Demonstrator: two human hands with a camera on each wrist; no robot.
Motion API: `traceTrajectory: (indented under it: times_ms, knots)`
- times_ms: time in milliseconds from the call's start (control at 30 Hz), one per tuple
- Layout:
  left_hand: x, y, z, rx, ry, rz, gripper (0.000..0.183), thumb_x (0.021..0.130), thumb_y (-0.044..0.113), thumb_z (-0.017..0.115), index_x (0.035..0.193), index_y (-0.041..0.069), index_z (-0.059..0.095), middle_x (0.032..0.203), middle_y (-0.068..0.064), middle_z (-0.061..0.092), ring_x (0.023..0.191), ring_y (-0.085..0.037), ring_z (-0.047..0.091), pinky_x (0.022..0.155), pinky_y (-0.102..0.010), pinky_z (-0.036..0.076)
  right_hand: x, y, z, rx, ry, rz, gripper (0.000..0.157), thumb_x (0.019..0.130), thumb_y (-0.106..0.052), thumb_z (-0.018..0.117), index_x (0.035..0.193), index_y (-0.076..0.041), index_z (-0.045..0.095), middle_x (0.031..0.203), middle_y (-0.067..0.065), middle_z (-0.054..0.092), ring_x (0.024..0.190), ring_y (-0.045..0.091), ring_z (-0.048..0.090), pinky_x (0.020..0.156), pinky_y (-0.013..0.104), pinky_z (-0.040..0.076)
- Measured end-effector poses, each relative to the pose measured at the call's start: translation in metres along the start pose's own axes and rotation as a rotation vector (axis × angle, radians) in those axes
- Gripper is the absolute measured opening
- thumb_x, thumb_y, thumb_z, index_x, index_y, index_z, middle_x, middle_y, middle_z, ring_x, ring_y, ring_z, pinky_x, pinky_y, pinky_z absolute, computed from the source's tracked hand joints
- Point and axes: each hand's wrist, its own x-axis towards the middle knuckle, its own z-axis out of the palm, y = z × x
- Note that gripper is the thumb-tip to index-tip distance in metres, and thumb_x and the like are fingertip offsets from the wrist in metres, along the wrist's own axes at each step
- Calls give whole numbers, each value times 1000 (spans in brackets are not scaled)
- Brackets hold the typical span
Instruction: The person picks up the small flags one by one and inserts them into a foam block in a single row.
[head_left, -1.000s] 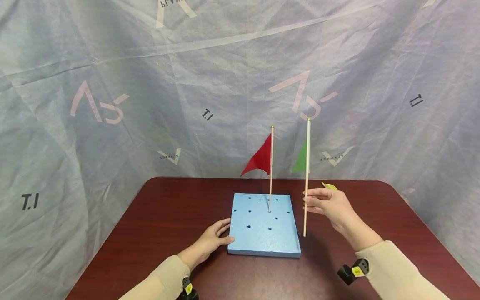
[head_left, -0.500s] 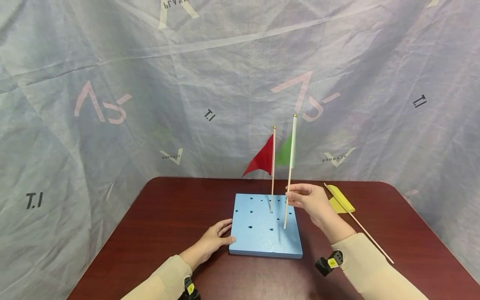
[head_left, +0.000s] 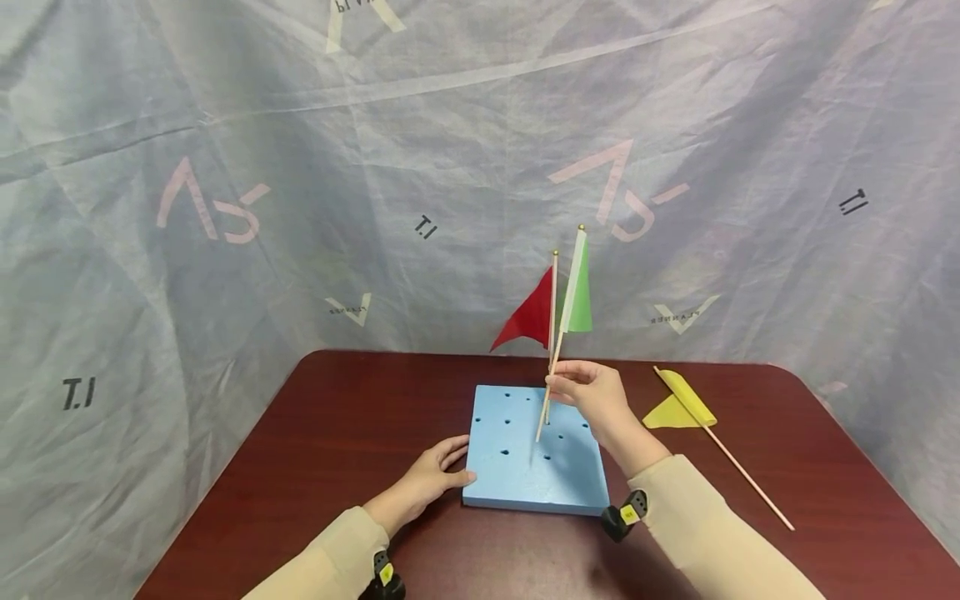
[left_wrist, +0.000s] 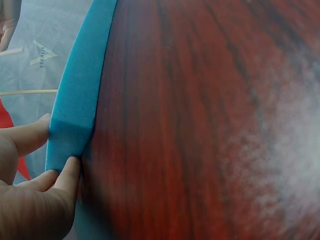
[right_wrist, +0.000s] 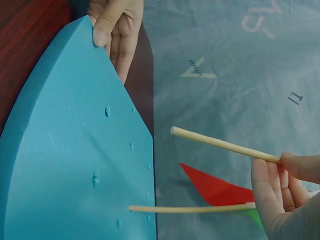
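Note:
My right hand (head_left: 596, 396) pinches the thin wooden pole of a green flag (head_left: 580, 292). The pole leans over the board, and in the right wrist view its lower tip (right_wrist: 174, 131) hangs clear of the surface. A pale blue board (head_left: 495, 483) with several small holes lies on the table. In one hole a red triangular flag (head_left: 534, 310) stands upright, just behind the green flag's pole. My left hand (head_left: 423, 482) grips the board's left edge near the front corner, as the thumb and fingertips in the left wrist view (left_wrist: 70, 172) show.
A yellow flag (head_left: 678, 408) lies on the dark red wooden table (head_left: 337, 408) to the right, its pole slanting toward the front. Behind the table hangs a grey printed cloth (head_left: 375, 192).
My right hand has carried the green flag leftward from beside the board to over its middle, and the pole has tilted. The yellow flag has come into full view. My left hand stays put.

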Motion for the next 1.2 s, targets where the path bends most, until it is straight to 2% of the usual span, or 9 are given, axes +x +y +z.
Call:
traceTrajectory:
  times_ms: [400, 533, 733, 900, 1067, 1200]
  knots:
    - [-1, -1, 0, -5, 12, -11, 70, 89, 10, 70, 148, 0, 34, 153, -25, 33, 142, -40, 30, 100, -42, 47, 19, 9, 34, 29, 26, -17, 20, 87, -6, 71, 106, 3, 70, 92, 11, 70, 74, 12, 71, 83, 37, 56]
    - [0, -1, 0, -5, 17, -14, 70, 89, 10, 71, 148, 0, 34, 153, -24, 34, 142, -39, 31, 100, -41, 47, 28, 14, 43, -4, 40, -41, 18, 87, -7, 72, 103, 1, 72, 89, 11, 70, 75, 15, 71, 84, 41, 56]
    - [-1, 0, -2, -7, 20, -15, 70, 89, 10, 71, 148, 0, 34, 152, -24, 34, 142, -39, 31, 101, -41, 47, 38, 20, 56, -84, 63, -92, 15, 86, -9, 73, 100, -3, 72, 90, 12, 68, 86, 30, 71, 84, 43, 56]
    - [0, -1, -2, -9, 15, -8, 70, 89, 9, 70, 148, 0, 34, 152, -24, 34, 142, -39, 31, 99, -40, 48, 44, 29, 63, -133, 96, -118, 13, 86, -8, 74, 97, -4, 73, 90, 13, 69, 80, 27, 70, 80, 41, 58]
    - [2, -3, -1, -17, 2, -1, 71, 89, 10, 70, 149, 0, 33, 153, -24, 34, 143, -39, 30, 98, -37, 49, 48, 38, 68, -135, 101, -127, 11, 86, -6, 73, 96, -2, 73, 89, 16, 69, 84, 32, 69, 78, 41, 58]
    - [3, -3, -1, -18, 6, 2, 71, 89, 10, 70, 149, 1, 33, 153, -23, 34, 143, -39, 30, 97, -36, 49, 51, 41, 71, -141, 96, -123, 9, 87, -7, 72, 95, -3, 73, 87, 14, 68, 79, 26, 69, 78, 41, 58]
